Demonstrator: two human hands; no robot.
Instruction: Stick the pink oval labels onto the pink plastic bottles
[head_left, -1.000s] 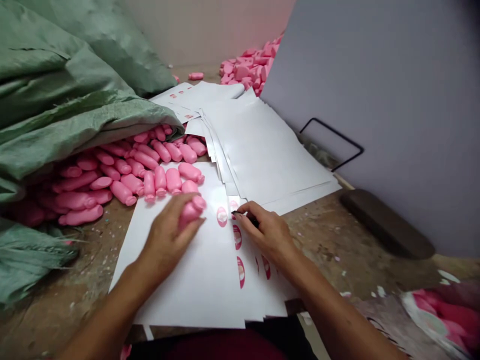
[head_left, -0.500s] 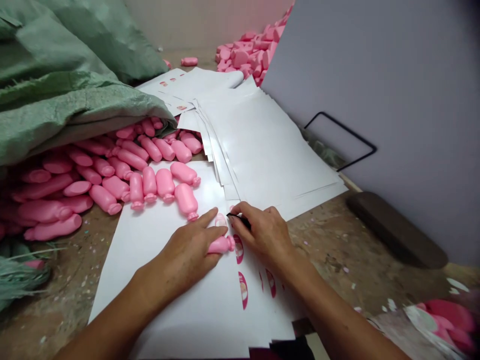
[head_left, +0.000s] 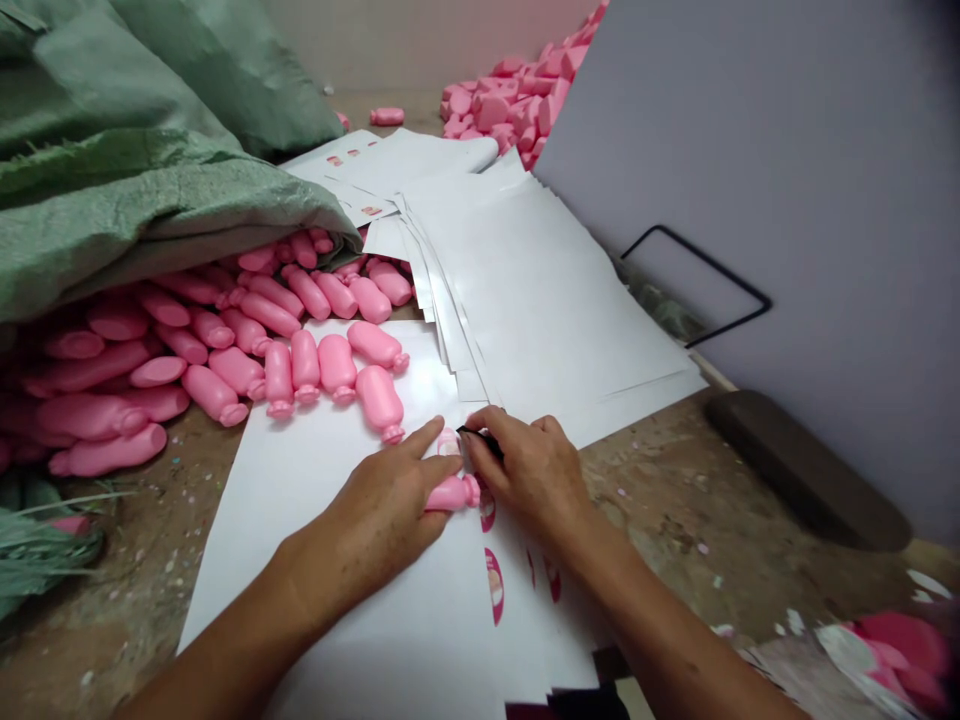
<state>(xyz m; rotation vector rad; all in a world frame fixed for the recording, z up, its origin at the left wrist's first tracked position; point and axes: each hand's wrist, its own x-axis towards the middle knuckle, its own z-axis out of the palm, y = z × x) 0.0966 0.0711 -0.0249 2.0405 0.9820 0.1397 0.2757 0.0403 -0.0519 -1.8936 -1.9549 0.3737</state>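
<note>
My left hand [head_left: 386, 495] lies over the white sheet [head_left: 255, 540], its lower fingers curled round a small pink bottle [head_left: 454, 493] whose ribbed neck points right. Its index and middle fingers stretch onto the paper beside a small pale-pink printed label [head_left: 448, 441]. In my right hand [head_left: 525, 460] is a slim black pointed tool [head_left: 480, 437], pinched with its tip at that label; most of it is hidden. Oval pink stickers [head_left: 494, 585] run down the sheet below. Just above my left hand, another pink bottle [head_left: 381, 400] lies on the paper.
More pink bottles [head_left: 97, 420] spill from a green woven sack [head_left: 172, 220] on the left. A stack of white sheets [head_left: 540, 290] lies ahead. To the right are a grey panel [head_left: 787, 180] with a black wire handle and a dark oblong block [head_left: 810, 470]. Pink bottles [head_left: 510, 105] are heaped behind.
The view has shifted slightly, so the scene sits a little further right. Both hands keep nearly the same place on the sheet, the black tool's tip still at the label.
</note>
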